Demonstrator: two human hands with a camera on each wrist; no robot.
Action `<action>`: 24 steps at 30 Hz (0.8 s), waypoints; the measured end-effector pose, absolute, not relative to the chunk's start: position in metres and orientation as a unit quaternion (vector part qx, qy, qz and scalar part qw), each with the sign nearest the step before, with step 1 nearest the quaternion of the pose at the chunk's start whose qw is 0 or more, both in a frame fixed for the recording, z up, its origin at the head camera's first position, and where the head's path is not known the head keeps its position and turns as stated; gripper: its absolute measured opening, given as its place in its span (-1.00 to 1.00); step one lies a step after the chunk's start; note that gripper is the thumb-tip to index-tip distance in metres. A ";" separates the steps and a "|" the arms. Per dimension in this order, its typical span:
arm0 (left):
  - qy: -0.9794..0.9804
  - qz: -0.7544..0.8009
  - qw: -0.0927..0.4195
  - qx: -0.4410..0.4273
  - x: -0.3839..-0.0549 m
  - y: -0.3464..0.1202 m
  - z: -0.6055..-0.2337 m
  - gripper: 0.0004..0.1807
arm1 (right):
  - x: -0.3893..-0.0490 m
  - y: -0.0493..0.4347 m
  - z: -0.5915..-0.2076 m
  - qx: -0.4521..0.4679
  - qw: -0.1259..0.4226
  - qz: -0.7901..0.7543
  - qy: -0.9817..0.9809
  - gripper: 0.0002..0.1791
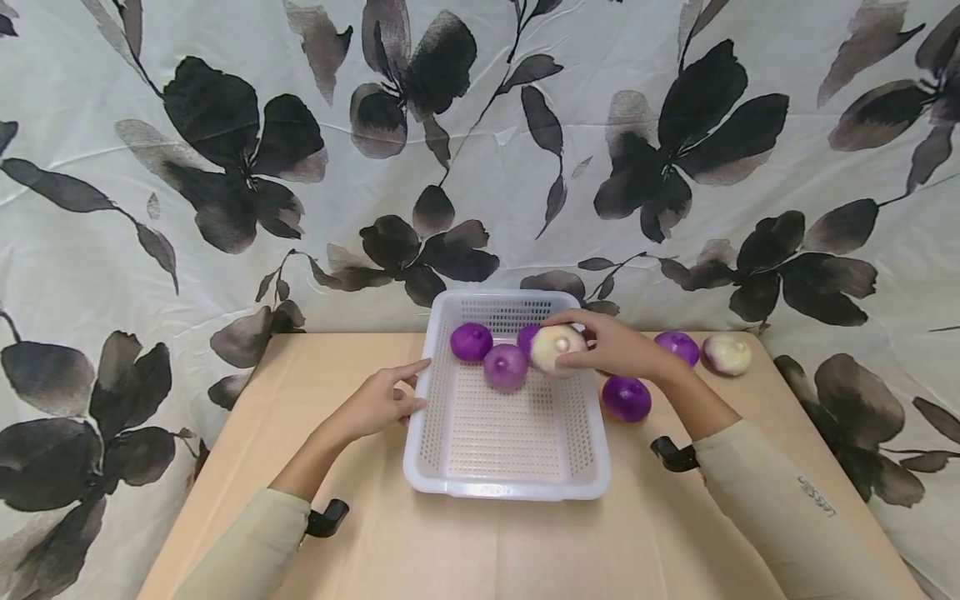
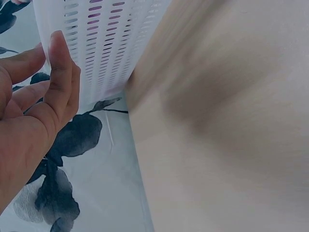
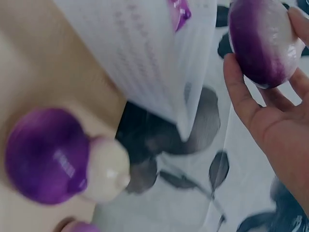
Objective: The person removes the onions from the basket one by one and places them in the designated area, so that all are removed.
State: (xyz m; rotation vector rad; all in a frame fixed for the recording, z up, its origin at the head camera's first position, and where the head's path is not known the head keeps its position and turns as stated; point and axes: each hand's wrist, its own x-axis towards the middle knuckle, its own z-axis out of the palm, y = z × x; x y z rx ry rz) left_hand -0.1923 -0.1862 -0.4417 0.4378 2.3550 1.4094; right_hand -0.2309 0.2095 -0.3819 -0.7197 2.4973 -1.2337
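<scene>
Over the right part of a white perforated plastic basket (image 1: pixel 506 433), my right hand (image 1: pixel 611 346) grips an onion (image 1: pixel 557 348). In the right wrist view this onion (image 3: pixel 263 43) is purple on one side and whitish on the other, with fingers and thumb around it. At the basket's left rim, my left hand (image 1: pixel 382 398) holds the edge between thumb and fingers; the left wrist view shows fingertips on both sides of the rim (image 2: pixel 44 29). Three purple onions lie at the basket's far end: one left (image 1: pixel 471 342), one middle (image 1: pixel 506 367) and one partly hidden behind the held onion (image 1: pixel 527 337).
Right of the basket, a purple onion (image 1: pixel 626 399) lies close to its wall. Farther back are another purple onion (image 1: pixel 677 347) and a pale onion (image 1: pixel 727 355). The light wooden table (image 1: pixel 360 517) ends at a floral cloth (image 1: pixel 525 208) behind.
</scene>
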 end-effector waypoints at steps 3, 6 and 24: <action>0.830 0.504 0.183 0.157 -0.192 -0.185 -0.442 -0.24 | -0.226 0.233 -0.386 -0.220 0.128 -0.455 0.853 -0.27; 0.825 0.509 0.188 0.158 -0.191 -0.184 -0.444 -0.25 | -0.219 0.261 -0.394 -0.197 0.114 -0.468 0.854 -0.28; 0.828 0.507 0.183 0.153 -0.191 -0.183 -0.439 -0.25 | -0.186 0.391 -0.443 -0.085 0.075 -0.385 0.916 -0.34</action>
